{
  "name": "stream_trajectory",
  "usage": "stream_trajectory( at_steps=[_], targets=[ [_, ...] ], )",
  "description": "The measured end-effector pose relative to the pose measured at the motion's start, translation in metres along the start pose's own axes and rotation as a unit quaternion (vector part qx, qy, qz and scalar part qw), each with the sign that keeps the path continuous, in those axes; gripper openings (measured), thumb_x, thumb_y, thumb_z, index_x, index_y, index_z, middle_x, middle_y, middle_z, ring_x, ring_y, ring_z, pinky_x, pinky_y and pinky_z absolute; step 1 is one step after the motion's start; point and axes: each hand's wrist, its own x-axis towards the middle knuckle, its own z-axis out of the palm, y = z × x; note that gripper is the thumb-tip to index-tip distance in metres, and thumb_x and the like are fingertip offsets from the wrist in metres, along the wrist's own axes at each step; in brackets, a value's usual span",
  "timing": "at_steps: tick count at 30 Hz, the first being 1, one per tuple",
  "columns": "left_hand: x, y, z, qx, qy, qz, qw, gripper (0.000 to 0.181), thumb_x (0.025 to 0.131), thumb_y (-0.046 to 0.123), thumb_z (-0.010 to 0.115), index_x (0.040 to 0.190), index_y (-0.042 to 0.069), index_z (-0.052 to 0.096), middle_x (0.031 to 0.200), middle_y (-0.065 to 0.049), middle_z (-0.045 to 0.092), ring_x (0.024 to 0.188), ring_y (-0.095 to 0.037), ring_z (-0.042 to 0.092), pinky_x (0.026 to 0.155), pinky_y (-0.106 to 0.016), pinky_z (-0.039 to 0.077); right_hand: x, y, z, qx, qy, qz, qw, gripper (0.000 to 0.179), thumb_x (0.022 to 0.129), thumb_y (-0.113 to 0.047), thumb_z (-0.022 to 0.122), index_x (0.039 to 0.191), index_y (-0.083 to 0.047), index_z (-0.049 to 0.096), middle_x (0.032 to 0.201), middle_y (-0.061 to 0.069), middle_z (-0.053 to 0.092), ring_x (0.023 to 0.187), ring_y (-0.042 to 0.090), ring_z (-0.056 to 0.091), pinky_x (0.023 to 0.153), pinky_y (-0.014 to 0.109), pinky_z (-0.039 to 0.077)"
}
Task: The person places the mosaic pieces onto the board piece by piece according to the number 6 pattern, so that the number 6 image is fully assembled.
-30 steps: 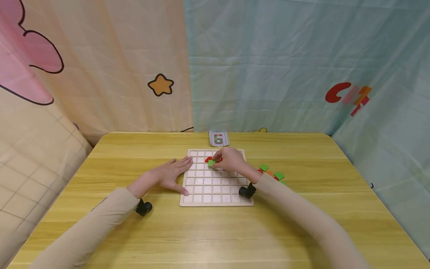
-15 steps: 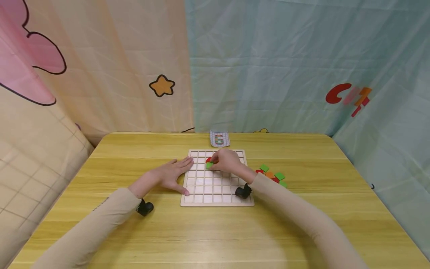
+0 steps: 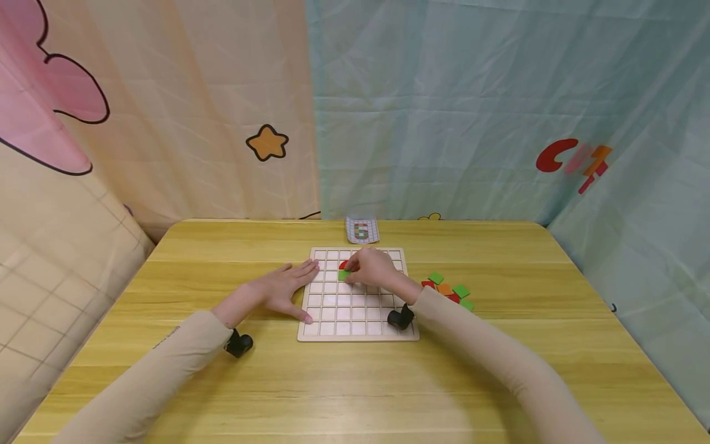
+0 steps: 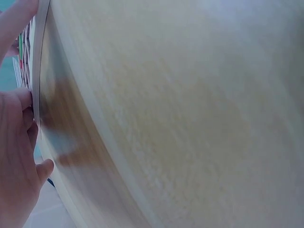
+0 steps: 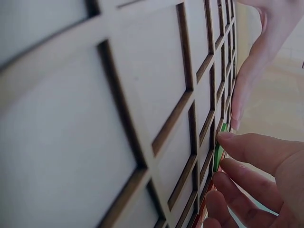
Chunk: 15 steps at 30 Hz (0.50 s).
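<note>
A white grid board with a pale wooden frame lies on the table. My left hand rests along its left edge, fingers spread and thumb near the lower left corner. Over the upper part of the grid, my right hand pinches a green square tile between thumb and fingers. In the right wrist view the green tile sits at a grid cell, thumb and forefinger touching it. Just above it on the board is a red piece with a curved edge, partly hidden by the fingers.
Right of the board lies a loose group of pieces: green tiles, an orange piece and red ones, partly behind the right sleeve. A small card printed with a coloured grid pattern stands behind the board. Curtains hang beyond the table.
My right hand has shifted slightly left and down with the green tile, which now lies lower, against the grid below the red piece. The left hand stays on the board's edge.
</note>
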Motion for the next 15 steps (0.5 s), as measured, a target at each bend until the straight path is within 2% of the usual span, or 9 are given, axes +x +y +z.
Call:
stream_trajectory(
  at_steps=[7,15],
  targets=[
    [-0.002,0.002,-0.001,-0.001,0.001,-0.001,1.0,0.115,0.076,0.072,0.061,0.154,0.003,0.011,0.163,-0.012,0.002,0.151,-0.029,0.004,0.119,-0.058,0.012,-0.003,0.002,-0.002,0.007,0.0,0.011,0.9999,0.021,0.08,-0.032,0.078,0.096,-0.019,0.077,0.091,-0.006,0.075,0.08,0.008,0.065,0.063,0.022,0.048],
    [-0.001,0.002,0.0,-0.003,0.003,-0.001,1.0,0.115,0.076,0.071,0.062,0.154,0.003,0.012,0.163,-0.013,0.003,0.151,-0.029,0.005,0.118,-0.058,0.012,-0.014,0.008,-0.014,0.014,0.017,0.016,0.9996,0.021,0.082,-0.028,0.076,0.101,-0.019,0.076,0.097,-0.005,0.074,0.08,0.01,0.062,0.063,0.023,0.046]
  ],
)
